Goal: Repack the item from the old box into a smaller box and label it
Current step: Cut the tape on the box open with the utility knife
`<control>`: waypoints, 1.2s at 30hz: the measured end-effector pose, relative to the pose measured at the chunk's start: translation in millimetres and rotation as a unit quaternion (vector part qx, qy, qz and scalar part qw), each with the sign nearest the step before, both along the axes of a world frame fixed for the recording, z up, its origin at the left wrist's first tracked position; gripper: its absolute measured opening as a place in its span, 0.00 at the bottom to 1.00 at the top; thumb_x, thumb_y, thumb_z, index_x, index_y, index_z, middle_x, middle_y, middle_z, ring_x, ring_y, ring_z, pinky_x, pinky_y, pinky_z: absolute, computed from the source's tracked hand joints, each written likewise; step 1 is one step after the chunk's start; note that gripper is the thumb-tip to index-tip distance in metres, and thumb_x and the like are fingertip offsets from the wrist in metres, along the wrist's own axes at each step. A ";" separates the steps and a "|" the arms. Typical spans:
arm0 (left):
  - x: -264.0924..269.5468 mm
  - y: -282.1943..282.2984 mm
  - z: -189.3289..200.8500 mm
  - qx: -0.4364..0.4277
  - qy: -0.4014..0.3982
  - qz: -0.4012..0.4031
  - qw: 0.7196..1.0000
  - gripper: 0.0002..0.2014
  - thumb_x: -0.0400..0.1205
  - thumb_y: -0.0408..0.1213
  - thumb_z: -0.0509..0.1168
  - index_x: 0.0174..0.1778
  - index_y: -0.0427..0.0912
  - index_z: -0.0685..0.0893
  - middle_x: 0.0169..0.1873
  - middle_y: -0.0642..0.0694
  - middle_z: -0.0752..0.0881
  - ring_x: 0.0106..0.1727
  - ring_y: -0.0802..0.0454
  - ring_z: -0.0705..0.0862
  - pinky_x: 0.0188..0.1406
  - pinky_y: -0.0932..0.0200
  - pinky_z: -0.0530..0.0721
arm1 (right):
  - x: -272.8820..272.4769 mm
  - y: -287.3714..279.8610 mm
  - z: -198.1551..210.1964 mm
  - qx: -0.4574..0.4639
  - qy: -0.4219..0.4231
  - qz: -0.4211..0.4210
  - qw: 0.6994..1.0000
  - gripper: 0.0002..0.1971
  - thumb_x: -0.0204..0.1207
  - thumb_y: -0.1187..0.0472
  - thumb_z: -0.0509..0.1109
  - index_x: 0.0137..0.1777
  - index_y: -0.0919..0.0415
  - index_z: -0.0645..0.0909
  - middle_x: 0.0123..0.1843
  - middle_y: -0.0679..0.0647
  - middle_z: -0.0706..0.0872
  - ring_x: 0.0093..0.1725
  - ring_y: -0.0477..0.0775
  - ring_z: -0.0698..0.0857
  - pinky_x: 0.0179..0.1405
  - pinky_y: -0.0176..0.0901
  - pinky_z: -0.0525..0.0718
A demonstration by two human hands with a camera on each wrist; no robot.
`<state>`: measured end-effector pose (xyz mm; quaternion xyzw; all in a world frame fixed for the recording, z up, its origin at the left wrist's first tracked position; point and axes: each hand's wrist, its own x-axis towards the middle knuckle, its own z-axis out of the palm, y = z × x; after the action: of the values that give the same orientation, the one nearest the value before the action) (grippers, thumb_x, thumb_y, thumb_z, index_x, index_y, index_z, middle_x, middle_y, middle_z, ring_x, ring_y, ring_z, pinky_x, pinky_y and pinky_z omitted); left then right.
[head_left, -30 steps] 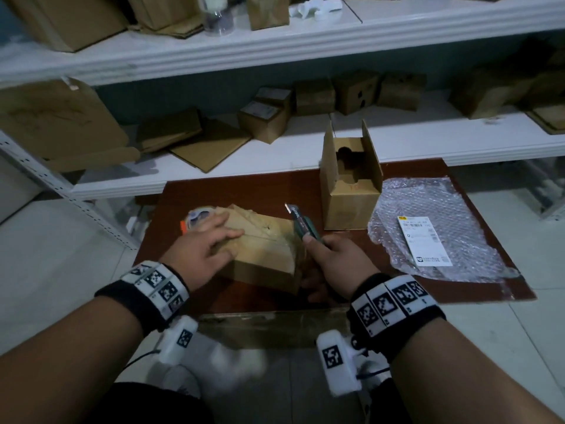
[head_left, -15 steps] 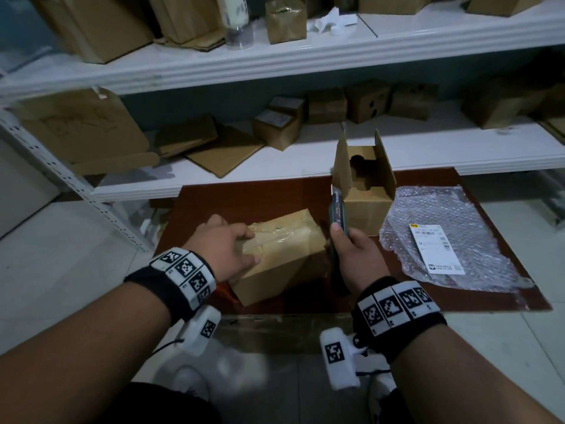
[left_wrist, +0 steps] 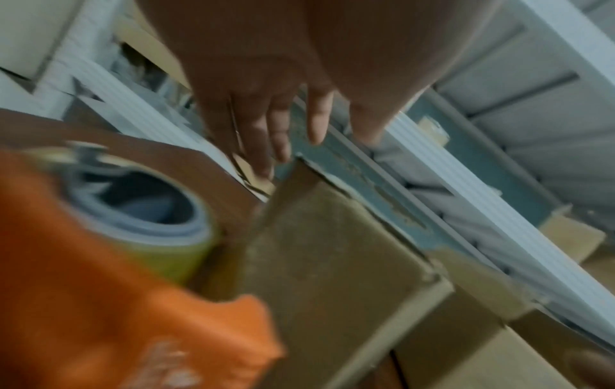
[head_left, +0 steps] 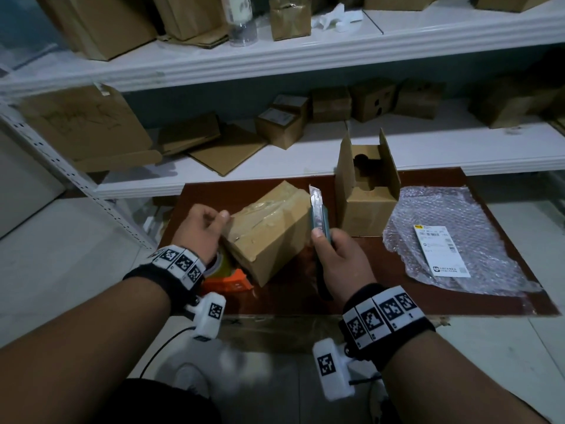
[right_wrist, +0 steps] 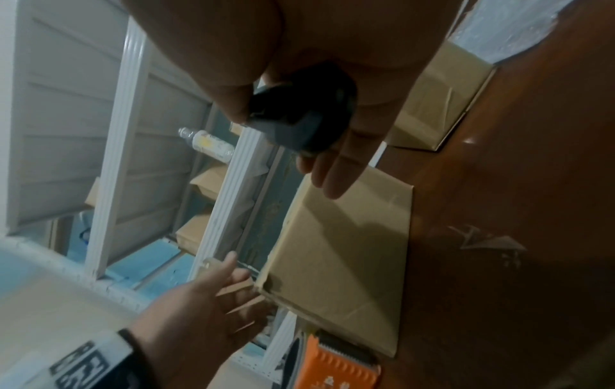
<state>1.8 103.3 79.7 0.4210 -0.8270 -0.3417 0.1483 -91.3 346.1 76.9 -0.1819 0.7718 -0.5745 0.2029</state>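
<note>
The old box [head_left: 275, 234], brown and sealed with clear tape, lies tilted on the red-brown board [head_left: 397, 298]. My left hand [head_left: 208, 224] is at the box's left end, its loosely spread fingers [right_wrist: 233, 273] touching that corner. My right hand [head_left: 330, 249] grips a box cutter [head_left: 319, 215] just right of the box, blade pointing up and away. The smaller box [head_left: 367, 206] stands open behind the cutter, its flaps up. A white shipping label [head_left: 440, 255] lies on a sheet of bubble wrap [head_left: 480, 209] at the right.
An orange tape dispenser [head_left: 227, 278] lies under my left wrist, against the old box's near corner. White shelves [head_left: 275, 166] behind the board hold several cardboard boxes and flat cartons. A bottle [right_wrist: 206, 142] stands on the upper shelf.
The old box has turned and tipped up toward the right. My left hand slid from its top to its left end, uncovering the tape dispenser. The cutter now stands upright beside the box.
</note>
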 end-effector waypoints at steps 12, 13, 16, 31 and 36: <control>60.9 -0.5 -45.0 -0.206 -0.277 -0.172 0.923 0.33 0.74 0.61 0.74 0.74 0.59 0.72 0.68 0.54 0.82 0.71 0.50 0.79 0.70 0.44 0.73 | 23.1 -51.9 -0.9 0.136 0.223 0.207 0.943 0.24 0.88 0.44 0.59 0.79 0.54 0.75 0.82 0.54 0.75 0.83 0.53 0.67 0.85 0.48 0.56; 60.0 -4.0 -46.5 -0.202 -0.275 -0.176 0.923 0.32 0.76 0.58 0.74 0.74 0.59 0.71 0.68 0.53 0.83 0.71 0.49 0.79 0.71 0.44 0.72 | 22.7 -55.8 -1.3 0.153 0.230 0.218 0.936 0.25 0.88 0.44 0.58 0.80 0.54 0.74 0.85 0.54 0.71 0.85 0.51 0.63 0.87 0.49 0.50; 59.5 -11.8 -48.5 -0.193 -0.287 -0.209 0.915 0.30 0.78 0.54 0.73 0.75 0.59 0.69 0.70 0.52 0.82 0.70 0.48 0.81 0.71 0.44 0.75 | 16.7 -62.6 -7.6 0.184 0.252 0.231 0.922 0.27 0.87 0.41 0.58 0.82 0.51 0.72 0.85 0.53 0.69 0.86 0.46 0.63 0.89 0.55 0.45; 94.6 -67.5 -41.2 -0.132 -0.286 -0.085 0.945 0.22 0.74 0.50 0.79 0.60 0.51 0.79 0.59 0.44 0.87 0.57 0.43 0.86 0.56 0.53 0.82 | 12.1 -69.2 -1.3 0.199 0.242 0.219 0.924 0.24 0.86 0.44 0.63 0.79 0.49 0.76 0.83 0.53 0.73 0.85 0.53 0.63 0.86 0.48 0.48; 61.0 -69.1 -40.2 -0.128 -0.194 0.001 0.972 0.29 0.69 0.53 0.82 0.63 0.51 0.82 0.66 0.41 0.78 0.68 0.39 0.78 0.69 0.43 0.81 | 1.6 -60.5 -6.3 0.172 0.231 0.144 0.947 0.20 0.85 0.42 0.63 0.70 0.53 0.81 0.54 0.48 0.89 0.55 0.50 0.87 0.52 0.46 0.85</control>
<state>62.8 34.2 39.5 0.4577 -0.8765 -0.1441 0.0379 -89.7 285.6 70.6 -0.3816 0.8501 -0.3397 0.1275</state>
